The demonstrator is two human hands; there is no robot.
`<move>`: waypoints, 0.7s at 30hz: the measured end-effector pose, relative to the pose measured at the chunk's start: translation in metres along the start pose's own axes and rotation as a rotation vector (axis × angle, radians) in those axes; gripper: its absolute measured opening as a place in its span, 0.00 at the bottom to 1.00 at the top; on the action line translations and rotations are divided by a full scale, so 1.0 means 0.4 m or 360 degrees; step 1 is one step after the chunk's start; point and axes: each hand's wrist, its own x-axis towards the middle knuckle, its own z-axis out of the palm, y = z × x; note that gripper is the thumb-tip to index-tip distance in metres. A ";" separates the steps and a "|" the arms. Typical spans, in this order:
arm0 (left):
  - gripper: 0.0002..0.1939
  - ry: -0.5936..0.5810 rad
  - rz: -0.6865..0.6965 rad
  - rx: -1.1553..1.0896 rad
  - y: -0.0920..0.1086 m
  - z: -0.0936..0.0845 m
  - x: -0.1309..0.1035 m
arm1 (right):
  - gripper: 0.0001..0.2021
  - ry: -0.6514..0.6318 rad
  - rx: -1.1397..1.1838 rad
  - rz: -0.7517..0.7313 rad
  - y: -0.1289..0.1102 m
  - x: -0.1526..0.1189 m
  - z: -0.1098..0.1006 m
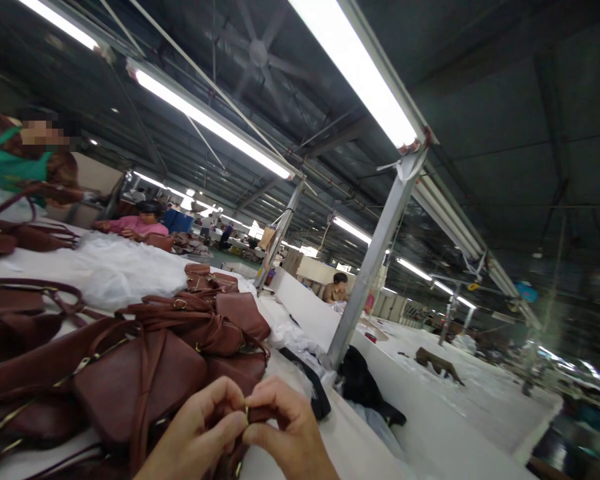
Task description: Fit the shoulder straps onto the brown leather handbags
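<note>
At the lower middle of the head view, my left hand (200,427) and my right hand (290,427) meet with fingertips pinched. Between them is a brown leather strap (263,413) with a small gold-coloured metal fitting (247,412). My left fingers press at the fitting's left side, and my right fingers pinch the strap just to its right. What kind of fitting it is does not show clearly. Just behind and left of my hands lies a heap of brown leather handbags (165,367) with straps and gold zips.
White plastic wrapping (125,267) lies beyond the bags. A metal post (375,260) rises at right beside a low white partition (410,400), with a black cloth item (363,380) near its foot. A co-worker in a green apron (15,163) is at far left; others sit farther back.
</note>
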 end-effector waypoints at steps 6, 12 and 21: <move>0.19 -0.0249 -0.0070 0.0098 -0.006 -0.074 0.012 | 0.10 0.0100 -0.0008 -0.0060 -0.028 0.009 -0.042; 0.15 -0.0226 -0.0159 0.0028 0.017 -0.042 0.002 | 0.12 -0.0089 -0.0108 -0.0003 -0.029 -0.006 -0.017; 0.17 -0.0294 -0.0129 0.0044 0.013 -0.046 -0.004 | 0.14 -0.0093 -0.0120 0.0013 -0.032 0.008 -0.006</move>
